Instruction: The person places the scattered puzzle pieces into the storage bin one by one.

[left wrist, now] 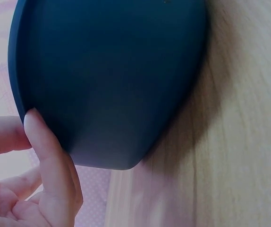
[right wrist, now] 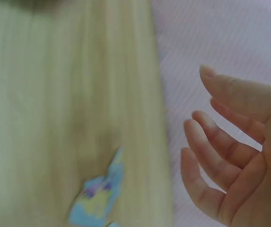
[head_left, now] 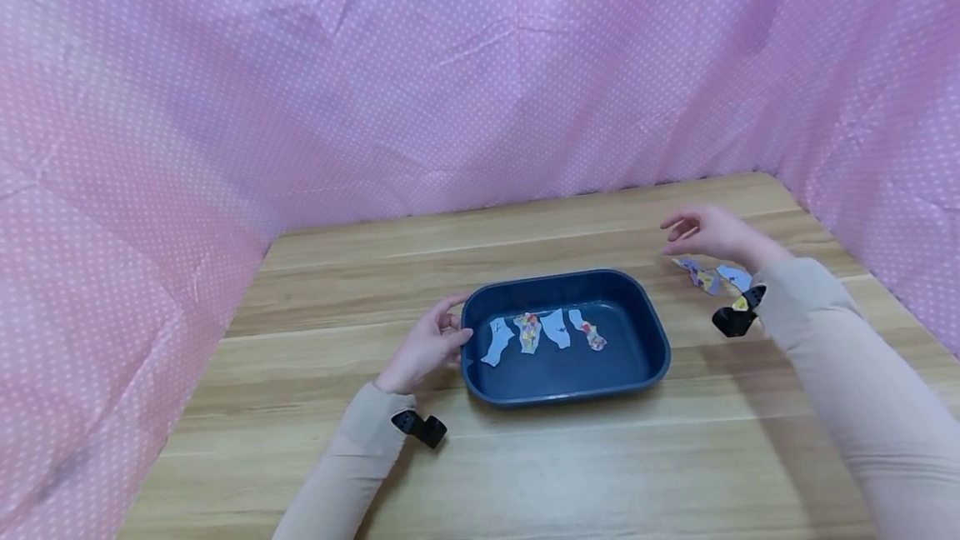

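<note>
A dark blue rectangular tray (head_left: 570,390) sits on the wooden table, with several torn paper pieces lying in a row on its floor, such as a white piece (head_left: 556,329) and a colourful patterned piece (head_left: 528,333). My left hand (head_left: 429,348) pinches the tray's left rim between thumb and fingers; the left wrist view shows the thumb (left wrist: 46,142) on the rim. Off to the right, my right hand (head_left: 708,233) hovers above the table, fingers loosely bent and holding nothing. Just below it lie a purple and yellow paper piece (head_left: 702,277) and a pale blue piece (head_left: 734,277).
Another yellow scrap (head_left: 741,304) shows beside the right wrist's black camera (head_left: 735,321), partly hidden by it. The wooden table (head_left: 360,290) ends at a pink dotted curtain (head_left: 480,90) behind and at both sides.
</note>
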A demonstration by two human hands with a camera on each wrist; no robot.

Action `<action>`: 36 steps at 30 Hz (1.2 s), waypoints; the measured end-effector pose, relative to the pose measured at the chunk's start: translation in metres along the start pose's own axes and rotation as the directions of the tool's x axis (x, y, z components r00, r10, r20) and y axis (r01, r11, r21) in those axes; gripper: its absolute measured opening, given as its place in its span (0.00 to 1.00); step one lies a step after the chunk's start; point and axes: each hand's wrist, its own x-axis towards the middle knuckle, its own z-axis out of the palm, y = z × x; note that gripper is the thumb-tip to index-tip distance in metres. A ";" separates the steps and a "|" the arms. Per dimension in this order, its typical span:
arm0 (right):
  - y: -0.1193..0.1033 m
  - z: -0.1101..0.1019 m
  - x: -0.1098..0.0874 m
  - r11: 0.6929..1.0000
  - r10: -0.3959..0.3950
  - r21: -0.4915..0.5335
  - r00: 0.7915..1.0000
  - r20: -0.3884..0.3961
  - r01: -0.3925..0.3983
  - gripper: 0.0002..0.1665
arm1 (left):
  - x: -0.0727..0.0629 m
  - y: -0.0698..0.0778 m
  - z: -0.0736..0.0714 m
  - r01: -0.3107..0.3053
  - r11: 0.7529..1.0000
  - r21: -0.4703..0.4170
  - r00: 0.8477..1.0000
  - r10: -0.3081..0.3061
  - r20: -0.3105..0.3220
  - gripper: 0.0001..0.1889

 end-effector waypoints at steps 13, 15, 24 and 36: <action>0.047 0.016 -0.008 0.985 0.060 -0.160 0.996 -0.061 -0.069 0.32 | 0.001 0.001 -0.001 0.006 1.000 0.005 1.000 -0.006 0.011 0.29; 0.050 0.017 -0.007 0.984 0.060 -0.164 0.997 -0.057 -0.069 0.32 | 0.001 0.001 -0.002 0.006 1.000 -0.002 1.000 -0.006 0.012 0.29; 0.056 0.023 -0.004 0.981 0.012 -0.195 0.999 -0.045 -0.021 0.25 | -0.001 0.002 -0.003 0.003 1.000 -0.006 1.000 -0.003 0.020 0.29; 0.053 0.025 0.000 0.986 0.061 -0.155 0.997 -0.044 -0.067 0.24 | 0.002 0.002 -0.006 0.009 1.000 -0.012 1.000 -0.009 0.008 0.29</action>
